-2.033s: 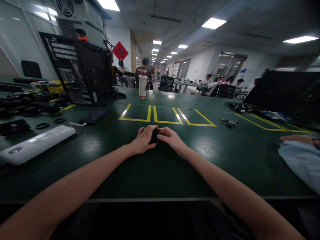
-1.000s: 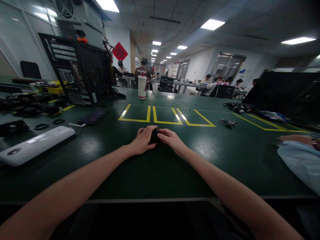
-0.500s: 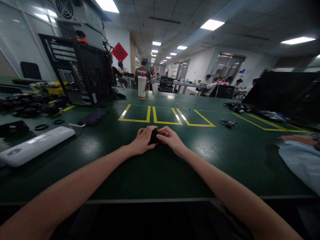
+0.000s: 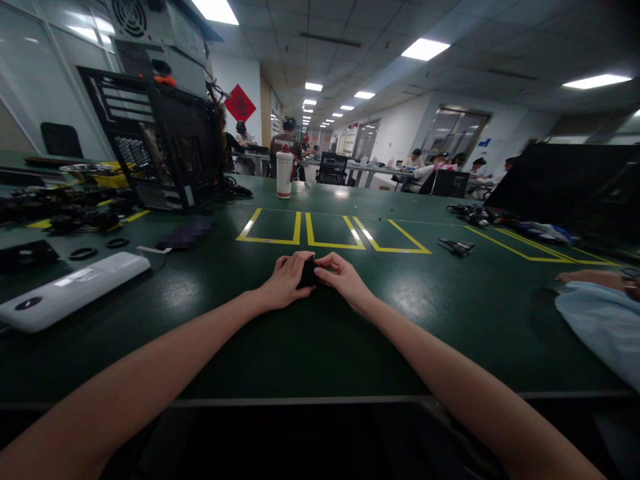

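Observation:
Between my hands, low over the green table (image 4: 320,353), is a small black object (image 4: 307,273). My left hand (image 4: 287,281) is closed around its left side, fingers over the top and thumb below. My right hand (image 4: 343,279) pinches at the object's right edge with thumb and fingertips; what lies between those fingertips is too small to make out. Yellow tape outlines (image 4: 335,248) lie on the table just beyond my hands.
A white and red cup (image 4: 285,175) stands behind the tape. To the left are a white power-strip-like device (image 4: 75,287), black rings (image 4: 83,254) and an open computer case (image 4: 170,140). At right, a connector (image 4: 456,247) and another person's sleeve (image 4: 600,320).

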`<state>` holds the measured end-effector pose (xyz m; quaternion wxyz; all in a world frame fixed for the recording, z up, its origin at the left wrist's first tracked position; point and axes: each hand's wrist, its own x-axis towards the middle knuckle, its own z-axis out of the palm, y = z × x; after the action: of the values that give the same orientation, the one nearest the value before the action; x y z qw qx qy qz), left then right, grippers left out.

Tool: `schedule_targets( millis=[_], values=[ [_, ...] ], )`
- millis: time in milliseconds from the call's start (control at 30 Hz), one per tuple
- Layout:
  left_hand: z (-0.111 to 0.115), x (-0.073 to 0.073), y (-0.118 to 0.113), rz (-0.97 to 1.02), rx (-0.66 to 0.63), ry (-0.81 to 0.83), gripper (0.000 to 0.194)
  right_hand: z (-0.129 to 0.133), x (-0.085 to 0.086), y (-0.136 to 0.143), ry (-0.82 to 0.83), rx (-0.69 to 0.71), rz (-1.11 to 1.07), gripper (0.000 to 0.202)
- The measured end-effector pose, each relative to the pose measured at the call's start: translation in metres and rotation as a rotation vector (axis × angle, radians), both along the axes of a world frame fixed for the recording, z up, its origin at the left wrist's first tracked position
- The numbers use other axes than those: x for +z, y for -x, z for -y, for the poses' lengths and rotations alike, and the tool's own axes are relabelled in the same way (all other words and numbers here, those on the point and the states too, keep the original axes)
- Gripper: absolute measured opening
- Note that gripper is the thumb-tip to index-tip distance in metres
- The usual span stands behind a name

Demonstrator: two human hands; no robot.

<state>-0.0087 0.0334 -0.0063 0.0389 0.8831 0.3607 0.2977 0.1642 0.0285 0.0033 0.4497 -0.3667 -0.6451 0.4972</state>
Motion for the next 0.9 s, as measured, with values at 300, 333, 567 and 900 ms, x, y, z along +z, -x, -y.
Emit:
schedule_targets(
  millis=[300,333,567,900],
  values=[
    [-0.002,-0.0031,-0.0001,0.001,0.013,-0.017,0.062,-0.0045,-0.0039,-0.0028,0.013,0.061,0.002,0.028],
    [-0.0022,-0.0032,-0.0001,-0.001,0.013,-0.016,0.062,-0.0036,-0.0035,-0.0034,0.004,0.082,-0.011,0.029],
    [-0.0003,-0.0005,-0.0005,-0.002,0.011,-0.008,0.061,0.0009,-0.0011,-0.0017,0.011,0.066,-0.044,0.02],
    [-0.0012,-0.002,0.0005,0.002,0.009,-0.01,0.061,-0.0029,-0.0013,-0.0007,0.062,0.054,-0.004,0.031]
  ],
)
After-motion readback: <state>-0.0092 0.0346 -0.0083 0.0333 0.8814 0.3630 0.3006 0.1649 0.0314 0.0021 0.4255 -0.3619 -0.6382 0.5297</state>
